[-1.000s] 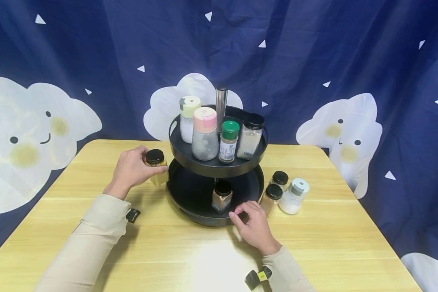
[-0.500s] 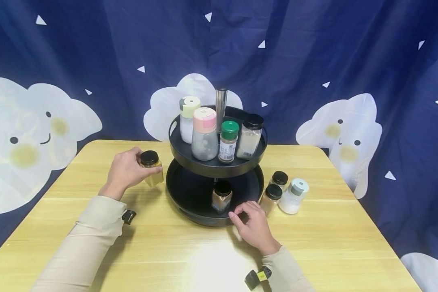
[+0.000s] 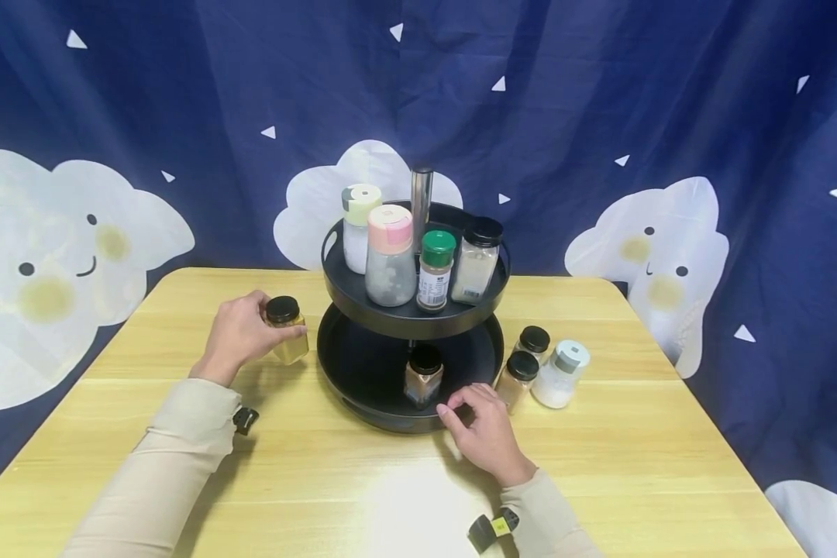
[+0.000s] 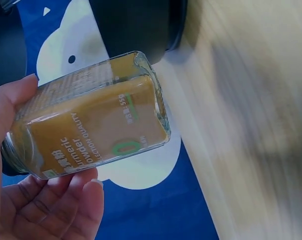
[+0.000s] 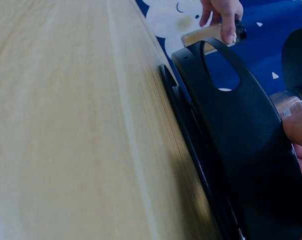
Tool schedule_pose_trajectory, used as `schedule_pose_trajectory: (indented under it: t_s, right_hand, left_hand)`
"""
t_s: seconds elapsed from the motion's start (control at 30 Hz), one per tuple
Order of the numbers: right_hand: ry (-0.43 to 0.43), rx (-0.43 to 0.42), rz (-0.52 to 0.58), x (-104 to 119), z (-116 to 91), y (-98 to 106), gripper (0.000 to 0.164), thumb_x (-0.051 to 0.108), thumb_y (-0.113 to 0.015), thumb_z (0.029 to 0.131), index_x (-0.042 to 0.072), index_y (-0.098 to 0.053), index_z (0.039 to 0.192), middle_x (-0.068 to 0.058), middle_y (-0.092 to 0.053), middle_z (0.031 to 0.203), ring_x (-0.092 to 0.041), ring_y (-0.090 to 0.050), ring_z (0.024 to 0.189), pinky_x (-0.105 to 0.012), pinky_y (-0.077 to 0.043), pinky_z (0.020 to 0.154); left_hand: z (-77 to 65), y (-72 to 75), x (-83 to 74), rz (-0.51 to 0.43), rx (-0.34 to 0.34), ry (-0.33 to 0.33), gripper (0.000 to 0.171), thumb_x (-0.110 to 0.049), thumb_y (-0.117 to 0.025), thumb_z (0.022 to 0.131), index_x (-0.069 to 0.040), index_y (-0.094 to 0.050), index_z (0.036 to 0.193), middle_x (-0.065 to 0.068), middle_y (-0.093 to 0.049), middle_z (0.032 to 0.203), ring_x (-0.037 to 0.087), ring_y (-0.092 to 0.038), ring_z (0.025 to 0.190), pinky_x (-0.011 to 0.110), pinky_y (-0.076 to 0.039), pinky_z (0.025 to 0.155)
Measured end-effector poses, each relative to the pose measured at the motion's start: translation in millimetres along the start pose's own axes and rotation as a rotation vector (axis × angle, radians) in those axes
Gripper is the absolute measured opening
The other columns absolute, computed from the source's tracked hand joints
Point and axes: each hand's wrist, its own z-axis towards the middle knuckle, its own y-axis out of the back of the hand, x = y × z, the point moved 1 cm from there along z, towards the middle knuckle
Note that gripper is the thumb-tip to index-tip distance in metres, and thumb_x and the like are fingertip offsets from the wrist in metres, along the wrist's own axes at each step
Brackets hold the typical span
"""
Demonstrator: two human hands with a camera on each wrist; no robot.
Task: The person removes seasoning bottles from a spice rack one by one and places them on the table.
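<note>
The fingers of the left hand (image 3: 240, 333), left of the frame's centre, pinch a square clear glass jar of yellow-brown powder with a black round lid (image 3: 289, 346) near its top; in the left wrist view the printing seems to read turmeric powder. This jar is just beside the left edge of a round, black, two-tier rack (image 3: 363, 360), outside it, and it seems to be held above the tabletop (image 3: 614, 488). The fingers of the right hand (image 3: 484, 430) are bent at the rack's front rim, lower centre; I cannot tell whether they grip it or only touch. I judge that the step in hand is moving the jar at the rack's side, while the right hand perhaps steadies the rack. If the lower tier is its place, the next move calls for bringing the base over the rim, below the upper tier, and apart from the small brown-filled jar with a black lid (image 3: 423, 384) standing there. Farther outward, at right of centre, a white bottle with a grey-and-white cap (image 3: 553, 386) stands on the tabletop.
</note>
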Motion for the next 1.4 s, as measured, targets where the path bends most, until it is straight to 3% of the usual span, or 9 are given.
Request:
schedule_pose_trajectory:
  t_s: [0.6,1.4]
  right_hand:
    - [-0.003,0.008,-0.001,1.2,1.0,1.1,0.017,0.012,-0.076,0.074,0.014,-0.059,0.07,0.005,-0.062,0.067,-0.012,-0.055,0.07,-0.032,-0.047,0.063]
    - [-0.009,0.014,-0.012,-0.7,0.3,0.5,0.016,0.014,-0.075,0.075,0.014,-0.059,0.071,0.006,-0.062,0.067,-0.012,-0.056,0.071,-0.032,-0.048,0.064]
  left_hand:
    - [-0.7,-13.6,13.9,0.009,0.08,0.03,0.061,-0.052,-0.079,0.067,0.001,-0.055,0.087,0.019,-0.062,0.077,0.037,-0.056,0.077,0.047,-0.047,0.065]
    - [-1.8,-24.8,20.3,0.017,0.107,0.037,0.059,-0.046,-0.08,0.068,0.003,-0.056,0.091,0.024,-0.064,0.083,0.04,-0.058,0.079,0.049,-0.048,0.066]
